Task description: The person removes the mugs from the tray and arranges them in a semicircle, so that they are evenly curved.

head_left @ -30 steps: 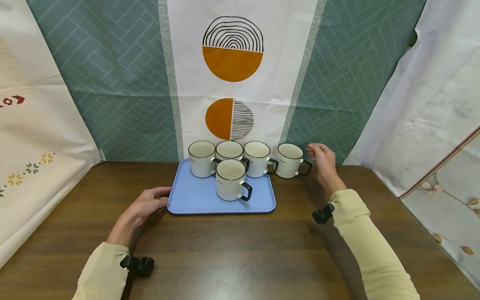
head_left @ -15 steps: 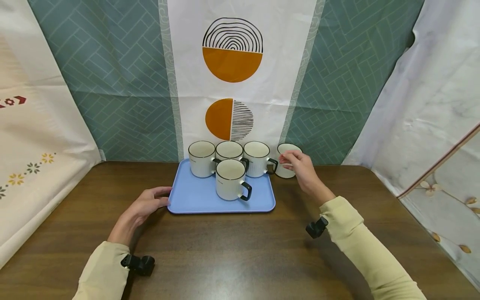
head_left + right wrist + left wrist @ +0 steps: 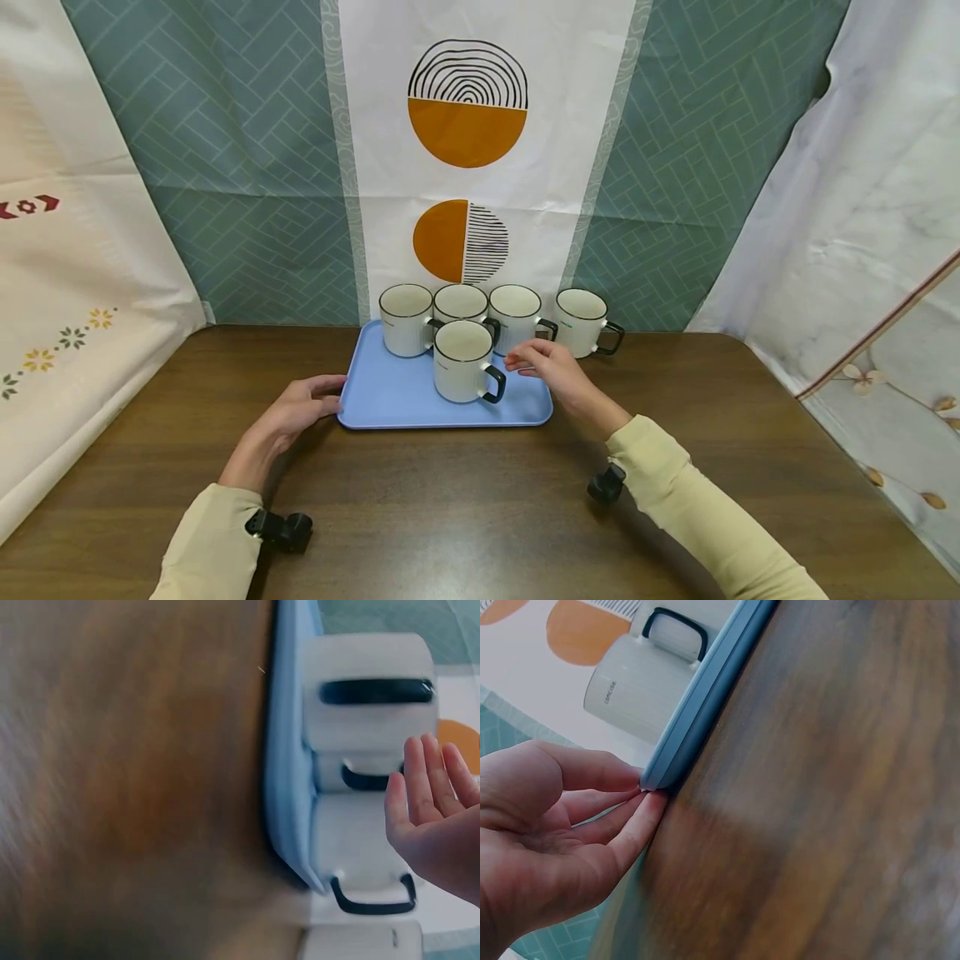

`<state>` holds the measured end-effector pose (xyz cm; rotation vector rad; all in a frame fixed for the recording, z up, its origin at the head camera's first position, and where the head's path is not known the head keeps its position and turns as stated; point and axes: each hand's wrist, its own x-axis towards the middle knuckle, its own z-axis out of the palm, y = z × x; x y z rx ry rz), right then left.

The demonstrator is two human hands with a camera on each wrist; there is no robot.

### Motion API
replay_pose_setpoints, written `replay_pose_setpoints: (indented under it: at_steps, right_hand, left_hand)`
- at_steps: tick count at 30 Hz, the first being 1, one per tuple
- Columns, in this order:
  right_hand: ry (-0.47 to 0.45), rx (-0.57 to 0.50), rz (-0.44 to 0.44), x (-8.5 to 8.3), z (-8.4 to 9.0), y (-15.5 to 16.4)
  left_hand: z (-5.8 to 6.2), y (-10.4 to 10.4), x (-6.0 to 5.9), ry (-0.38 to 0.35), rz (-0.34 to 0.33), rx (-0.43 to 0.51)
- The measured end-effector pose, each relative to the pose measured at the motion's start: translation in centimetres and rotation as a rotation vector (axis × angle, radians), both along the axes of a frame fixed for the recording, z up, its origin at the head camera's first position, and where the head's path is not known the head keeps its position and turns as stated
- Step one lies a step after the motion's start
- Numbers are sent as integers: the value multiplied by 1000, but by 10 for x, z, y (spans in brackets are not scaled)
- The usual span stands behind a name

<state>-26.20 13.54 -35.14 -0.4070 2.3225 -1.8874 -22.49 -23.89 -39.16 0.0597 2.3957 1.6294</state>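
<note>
My left hand (image 3: 296, 412) is at the near left corner of a light blue tray (image 3: 382, 408). In the left wrist view, its thumb and fingertips pinch the tray's rim (image 3: 694, 705). A white mug (image 3: 457, 379) with a black rim and black handle stands upright near the front of the tray. Behind it on the tray are a left mug (image 3: 405, 333), a partly hidden middle mug (image 3: 461, 302) and a right mug (image 3: 513, 321). My right hand (image 3: 558, 375), holding nothing, is over the tray's right side, its relaxed fingers just right of the front mug's handle.
Another white mug (image 3: 577, 333) stands on the brown wooden table (image 3: 450, 508), right of the tray, its handle pointing right. A green and white curtain (image 3: 277, 242) hangs close behind the mugs. Pale cloths (image 3: 847, 275) hang at both sides.
My right hand has moved left and nearer, from beside the outermost mug's handle, past that mug, to beside the front mug. The left hand, tray and mugs have stayed put.
</note>
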Motion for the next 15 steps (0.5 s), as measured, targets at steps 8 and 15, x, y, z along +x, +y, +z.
replay_pose_setpoints:
  at_steps: [8, 15]
  right_hand:
    - [-32, 29, 8, 3, -17, -16]
    - [-62, -5, 23, 7, -19, -25]
  left_hand:
    - [0, -2, 0, -4, -8, -11]
    - [-1, -1, 0, 10, -8, 6]
